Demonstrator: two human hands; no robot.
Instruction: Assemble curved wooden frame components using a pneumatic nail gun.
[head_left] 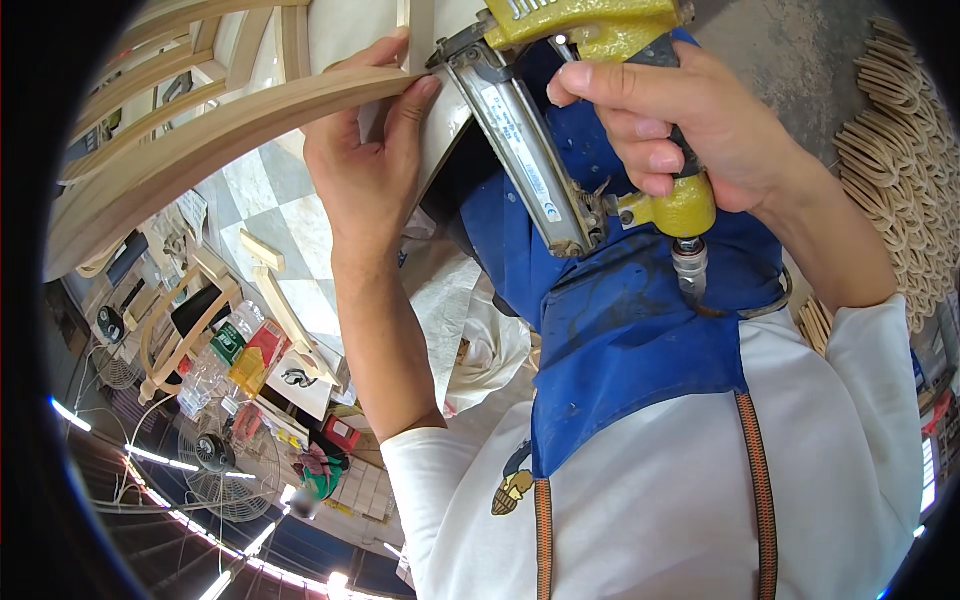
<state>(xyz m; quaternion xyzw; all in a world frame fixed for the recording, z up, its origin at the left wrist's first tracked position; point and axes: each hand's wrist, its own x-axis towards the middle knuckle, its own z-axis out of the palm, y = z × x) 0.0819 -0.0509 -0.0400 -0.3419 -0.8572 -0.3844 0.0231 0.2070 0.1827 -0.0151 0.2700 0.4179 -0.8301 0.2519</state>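
Observation:
My right hand (690,125) is wrapped round the black grip of a yellow nail gun (525,150), its index finger near the trigger. A long grey magazine slants down below the gun's body, and an air hose coupling (690,268) joins the handle's lower end. The gun's nose is at the upper middle, close to the end of a curved wooden rail (230,135). My left hand (365,150) grips that rail's end, thumb on the near side and fingers partly hidden behind. Whether the nose touches the wood I cannot tell.
More joined wooden bars (250,45) lie beyond the rail at upper left. Loose wood pieces (280,310) rest on a checkered surface (265,215). Bottles, a fan (215,455) and clutter stand at lower left. Stacked curved wooden parts (890,170) fill the right side. A blue apron (640,390) hangs below the gun.

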